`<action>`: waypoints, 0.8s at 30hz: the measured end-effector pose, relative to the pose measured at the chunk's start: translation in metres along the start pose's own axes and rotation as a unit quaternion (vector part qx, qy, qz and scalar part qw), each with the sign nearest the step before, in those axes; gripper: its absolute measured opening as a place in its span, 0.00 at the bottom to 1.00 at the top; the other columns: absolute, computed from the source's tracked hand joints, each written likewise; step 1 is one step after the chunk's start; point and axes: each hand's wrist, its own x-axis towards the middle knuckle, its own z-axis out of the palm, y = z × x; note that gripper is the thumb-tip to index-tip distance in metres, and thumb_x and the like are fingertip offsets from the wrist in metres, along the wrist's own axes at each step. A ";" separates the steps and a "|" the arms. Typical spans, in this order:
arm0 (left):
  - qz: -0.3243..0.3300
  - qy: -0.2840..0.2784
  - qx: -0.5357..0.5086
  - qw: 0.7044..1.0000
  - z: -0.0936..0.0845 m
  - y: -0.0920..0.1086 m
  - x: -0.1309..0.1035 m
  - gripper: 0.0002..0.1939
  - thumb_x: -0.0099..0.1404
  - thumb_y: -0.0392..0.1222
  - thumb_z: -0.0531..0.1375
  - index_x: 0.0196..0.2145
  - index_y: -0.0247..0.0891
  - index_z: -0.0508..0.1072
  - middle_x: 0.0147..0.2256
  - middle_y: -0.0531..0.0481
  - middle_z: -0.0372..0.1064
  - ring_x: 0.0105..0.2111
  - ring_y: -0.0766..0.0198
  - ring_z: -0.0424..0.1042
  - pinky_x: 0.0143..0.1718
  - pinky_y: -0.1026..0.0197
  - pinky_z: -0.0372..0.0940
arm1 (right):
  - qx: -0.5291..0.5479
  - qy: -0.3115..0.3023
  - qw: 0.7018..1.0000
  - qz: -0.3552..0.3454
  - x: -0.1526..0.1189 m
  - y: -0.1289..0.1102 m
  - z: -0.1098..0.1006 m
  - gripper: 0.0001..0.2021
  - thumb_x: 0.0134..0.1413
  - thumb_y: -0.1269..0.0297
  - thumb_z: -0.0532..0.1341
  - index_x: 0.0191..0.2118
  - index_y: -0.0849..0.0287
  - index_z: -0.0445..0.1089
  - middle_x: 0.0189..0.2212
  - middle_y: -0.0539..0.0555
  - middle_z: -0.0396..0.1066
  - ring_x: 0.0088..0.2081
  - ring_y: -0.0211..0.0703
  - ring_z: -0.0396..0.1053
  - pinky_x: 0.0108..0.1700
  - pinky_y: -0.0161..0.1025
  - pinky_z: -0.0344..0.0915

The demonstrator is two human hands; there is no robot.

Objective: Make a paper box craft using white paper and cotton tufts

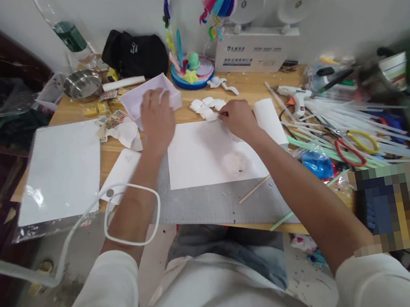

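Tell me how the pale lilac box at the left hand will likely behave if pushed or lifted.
The pale lilac box is probably light for its size, being open and thin-walled. Its flat, straight sides suggest it would slide rather than roll. A hard squeeze from the left hand might bend those walls.

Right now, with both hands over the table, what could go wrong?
The right hand is right by the loose white pieces and might scatter them. The left hand is at the box, so a push could shove it into the blue base close by. The stick lies loose near the right forearm, which might brush it away.
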 end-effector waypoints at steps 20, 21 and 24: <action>0.112 -0.267 0.062 0.955 -0.093 0.057 -0.091 0.14 0.76 0.42 0.53 0.44 0.36 0.78 0.43 0.45 0.76 0.45 0.56 0.75 0.45 0.56 0.65 | 0.334 0.173 0.917 0.131 -0.008 0.013 -0.001 0.11 0.46 0.56 0.72 0.30 0.60 0.81 0.25 0.53 0.78 0.31 0.45 0.74 0.40 0.44 0.69; 0.122 -0.270 0.063 0.953 -0.087 0.058 -0.095 0.14 0.76 0.41 0.52 0.45 0.36 0.78 0.43 0.45 0.76 0.45 0.56 0.75 0.46 0.56 0.65 | 0.359 0.182 0.906 0.130 -0.008 0.013 -0.001 0.11 0.46 0.57 0.72 0.31 0.60 0.81 0.25 0.52 0.77 0.31 0.45 0.75 0.40 0.45 0.70; 0.150 -0.281 0.064 0.946 -0.072 0.059 -0.099 0.13 0.75 0.40 0.53 0.46 0.36 0.77 0.43 0.44 0.76 0.45 0.56 0.75 0.46 0.56 0.65 | 0.448 0.220 0.857 0.129 -0.008 0.013 -0.002 0.06 0.45 0.64 0.70 0.32 0.59 0.80 0.26 0.51 0.77 0.32 0.42 0.75 0.43 0.45 0.74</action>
